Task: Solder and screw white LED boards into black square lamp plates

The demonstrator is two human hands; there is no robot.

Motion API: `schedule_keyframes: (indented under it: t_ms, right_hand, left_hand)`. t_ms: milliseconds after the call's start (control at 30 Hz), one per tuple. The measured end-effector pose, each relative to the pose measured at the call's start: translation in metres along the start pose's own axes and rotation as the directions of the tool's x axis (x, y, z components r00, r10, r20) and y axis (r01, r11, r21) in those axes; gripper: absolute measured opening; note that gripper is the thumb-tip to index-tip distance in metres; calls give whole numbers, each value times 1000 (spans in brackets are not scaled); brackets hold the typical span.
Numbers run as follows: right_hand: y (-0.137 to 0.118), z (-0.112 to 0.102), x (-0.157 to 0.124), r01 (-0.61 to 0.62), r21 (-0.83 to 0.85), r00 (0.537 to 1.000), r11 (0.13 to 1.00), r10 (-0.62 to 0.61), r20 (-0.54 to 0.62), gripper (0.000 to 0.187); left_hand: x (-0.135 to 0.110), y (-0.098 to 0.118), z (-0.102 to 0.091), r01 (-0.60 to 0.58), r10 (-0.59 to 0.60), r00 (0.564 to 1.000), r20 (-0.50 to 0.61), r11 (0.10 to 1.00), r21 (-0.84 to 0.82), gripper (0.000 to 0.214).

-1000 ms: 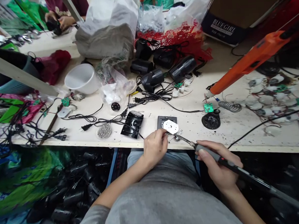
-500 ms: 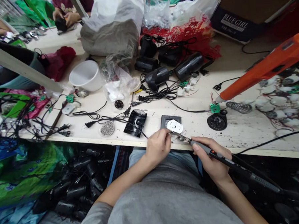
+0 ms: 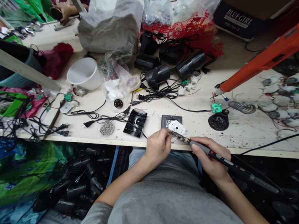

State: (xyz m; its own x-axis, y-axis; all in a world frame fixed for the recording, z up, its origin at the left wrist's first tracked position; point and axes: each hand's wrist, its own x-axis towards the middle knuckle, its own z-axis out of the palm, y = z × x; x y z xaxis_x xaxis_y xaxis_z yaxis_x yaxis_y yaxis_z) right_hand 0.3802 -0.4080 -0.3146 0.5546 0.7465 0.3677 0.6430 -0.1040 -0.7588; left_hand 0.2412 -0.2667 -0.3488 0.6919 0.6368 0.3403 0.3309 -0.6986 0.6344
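Observation:
My right hand [image 3: 214, 160] is wrapped round a soldering iron [image 3: 239, 170] with a lit red display; its metal tip points left. My left hand [image 3: 158, 145] is closed in a pinch at the bench edge, apparently on the end of a thin wire, mostly hidden by the fingers. The iron's tip is close to those fingertips. Just beyond them a white motor plate [image 3: 177, 126] lies tilted over a dark square frame [image 3: 164, 119]. To the left stands an open black housing [image 3: 135, 121], its cord running toward my left hand.
A dish of small metal beads [image 3: 106, 128] and loose plug cords lie left. Black cylindrical housings [image 3: 157, 75] sit behind. At right are an orange tool [image 3: 262, 57], a green circuit board [image 3: 216, 107], a coil spring [image 3: 242, 107] and several wired motors [image 3: 284, 101]. Another person's hand shows at upper left.
The white plate has turned and shifted slightly right, uncovering more of the dark frame. The orange tool's tip appears a little higher above the circuit board. Both hands keep nearly the same place.

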Motion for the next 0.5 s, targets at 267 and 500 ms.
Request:
schedule_keyframes:
  t_ms: [267,500]
  right_hand:
    - [-2,-1,0,42,-24,999,999,-42,0,13]
    - [-4,-2,0,89,-35,996,995,-89,10,14]
  left_hand:
    - [1,0,-2,35,-35,999,29,999,-8,16]
    - [2,0,-3,27,-27,1000,1,997,-74,12]
